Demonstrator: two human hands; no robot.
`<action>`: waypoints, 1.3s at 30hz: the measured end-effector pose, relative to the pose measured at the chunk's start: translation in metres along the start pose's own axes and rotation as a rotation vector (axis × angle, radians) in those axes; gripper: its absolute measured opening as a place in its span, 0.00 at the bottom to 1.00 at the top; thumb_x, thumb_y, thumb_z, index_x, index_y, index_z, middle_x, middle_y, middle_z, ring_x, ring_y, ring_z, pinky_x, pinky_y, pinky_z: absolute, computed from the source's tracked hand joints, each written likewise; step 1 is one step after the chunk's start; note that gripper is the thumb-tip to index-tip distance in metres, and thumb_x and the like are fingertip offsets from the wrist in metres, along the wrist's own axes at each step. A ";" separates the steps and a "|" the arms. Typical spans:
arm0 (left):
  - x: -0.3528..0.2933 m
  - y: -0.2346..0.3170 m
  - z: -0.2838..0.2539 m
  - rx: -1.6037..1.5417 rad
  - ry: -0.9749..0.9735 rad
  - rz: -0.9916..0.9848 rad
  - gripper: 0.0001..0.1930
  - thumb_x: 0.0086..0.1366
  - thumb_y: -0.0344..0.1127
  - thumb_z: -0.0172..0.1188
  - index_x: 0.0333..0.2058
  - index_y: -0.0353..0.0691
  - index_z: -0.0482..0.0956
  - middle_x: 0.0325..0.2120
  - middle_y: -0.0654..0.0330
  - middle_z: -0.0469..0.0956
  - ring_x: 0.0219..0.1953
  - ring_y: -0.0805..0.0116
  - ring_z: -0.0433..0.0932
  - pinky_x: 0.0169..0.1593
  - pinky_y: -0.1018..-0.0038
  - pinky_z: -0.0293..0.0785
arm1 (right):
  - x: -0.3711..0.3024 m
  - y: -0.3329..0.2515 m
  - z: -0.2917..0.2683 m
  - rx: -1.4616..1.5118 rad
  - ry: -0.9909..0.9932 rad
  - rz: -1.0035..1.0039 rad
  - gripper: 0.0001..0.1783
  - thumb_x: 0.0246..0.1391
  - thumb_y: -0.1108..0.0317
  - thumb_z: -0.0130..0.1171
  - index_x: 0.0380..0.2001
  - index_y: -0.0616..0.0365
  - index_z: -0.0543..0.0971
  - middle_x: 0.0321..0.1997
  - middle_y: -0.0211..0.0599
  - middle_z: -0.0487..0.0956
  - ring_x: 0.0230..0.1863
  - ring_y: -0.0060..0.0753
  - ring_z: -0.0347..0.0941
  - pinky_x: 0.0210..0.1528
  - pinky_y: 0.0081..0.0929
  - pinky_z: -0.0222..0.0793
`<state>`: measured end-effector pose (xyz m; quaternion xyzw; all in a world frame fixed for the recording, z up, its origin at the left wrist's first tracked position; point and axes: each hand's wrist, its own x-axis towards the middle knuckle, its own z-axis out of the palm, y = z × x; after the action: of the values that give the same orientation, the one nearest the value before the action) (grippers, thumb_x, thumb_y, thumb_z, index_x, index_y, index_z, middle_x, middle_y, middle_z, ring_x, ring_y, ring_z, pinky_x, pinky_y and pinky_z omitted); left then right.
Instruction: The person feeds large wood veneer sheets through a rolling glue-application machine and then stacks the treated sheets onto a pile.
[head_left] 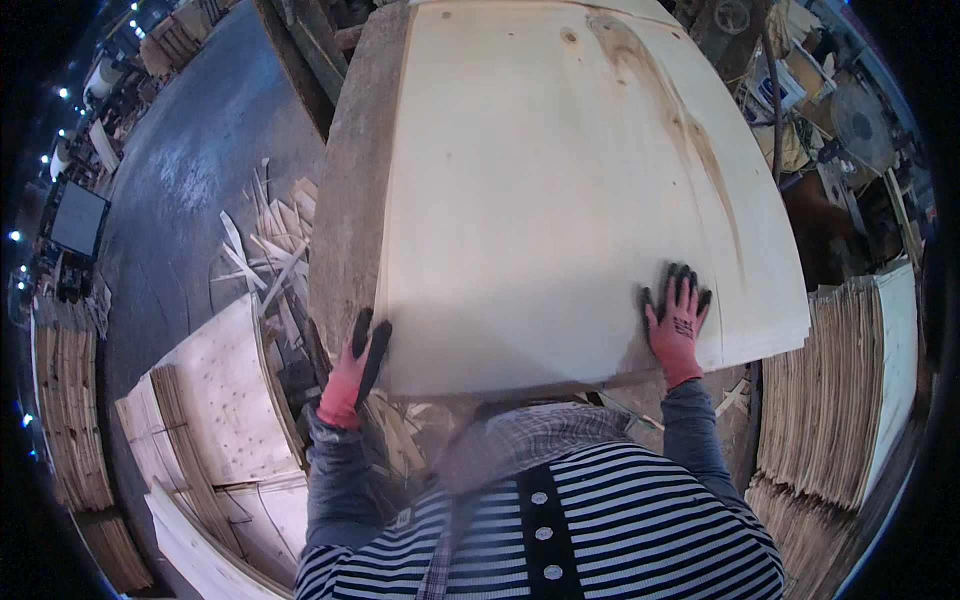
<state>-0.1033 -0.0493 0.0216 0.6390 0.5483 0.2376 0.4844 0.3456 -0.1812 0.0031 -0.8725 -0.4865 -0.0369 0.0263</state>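
Spreads pink-gloved right hand on broad, pale wood-veneer sheets atop brown wooden board, pink-gloved left hand at left edge; cannot tell if pinching. Likely light, flexible, split-prone: hold by edges.

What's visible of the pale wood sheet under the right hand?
The pale wood sheet is broad, with small knots and a brown grain streak down its right half. It lies roughly flat, a grey-brown board showing along its left side; layered edges show at its near right corner. The right hand rests spread on it; the left hand is at its left edge, contact unclear.
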 end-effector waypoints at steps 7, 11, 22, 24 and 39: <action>0.008 0.019 0.013 0.680 0.211 0.401 0.26 0.57 0.41 0.53 0.52 0.37 0.62 0.54 0.47 0.58 0.56 0.54 0.59 0.57 0.68 0.56 | -0.062 -0.048 -0.011 0.120 -0.042 -0.195 0.44 0.38 0.48 0.58 0.56 0.58 0.57 0.61 0.49 0.53 0.62 0.49 0.44 0.62 0.52 0.31; 0.024 -0.036 0.018 0.861 0.159 0.397 0.24 0.57 0.40 0.51 0.51 0.37 0.64 0.54 0.48 0.57 0.55 0.48 0.56 0.59 0.62 0.51 | -0.087 -0.041 -0.020 0.161 -0.024 -0.333 0.51 0.27 0.48 0.65 0.56 0.58 0.57 0.60 0.50 0.54 0.62 0.50 0.46 0.62 0.50 0.33; 0.028 0.010 -0.003 -0.370 -0.179 0.146 0.21 0.58 0.38 0.53 0.51 0.41 0.66 0.52 0.56 0.63 0.57 0.64 0.56 0.58 0.74 0.51 | -0.049 0.013 -0.027 0.219 0.148 -0.411 0.41 0.32 0.66 0.62 0.55 0.57 0.61 0.58 0.45 0.60 0.59 0.49 0.52 0.62 0.42 0.41; 0.016 0.035 -0.007 -0.214 -0.147 0.248 0.22 0.59 0.36 0.52 0.51 0.37 0.65 0.54 0.57 0.61 0.60 0.67 0.51 0.60 0.77 0.47 | -0.031 0.013 -0.048 0.328 0.310 -0.328 0.35 0.36 0.69 0.59 0.52 0.63 0.62 0.53 0.50 0.64 0.55 0.48 0.58 0.62 0.42 0.44; 0.001 0.175 -0.021 -0.978 0.096 0.328 0.36 0.42 0.31 0.48 0.54 0.29 0.56 0.51 0.47 0.62 0.53 0.58 0.63 0.56 0.69 0.57 | -0.036 0.002 -0.087 0.239 0.418 -0.511 0.25 0.38 0.66 0.51 0.45 0.60 0.70 0.47 0.51 0.69 0.49 0.55 0.64 0.53 0.48 0.57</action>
<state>-0.0381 -0.0282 0.1844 0.4039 0.2872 0.5680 0.6571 0.3253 -0.2195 0.0863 -0.6867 -0.6743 -0.1627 0.2174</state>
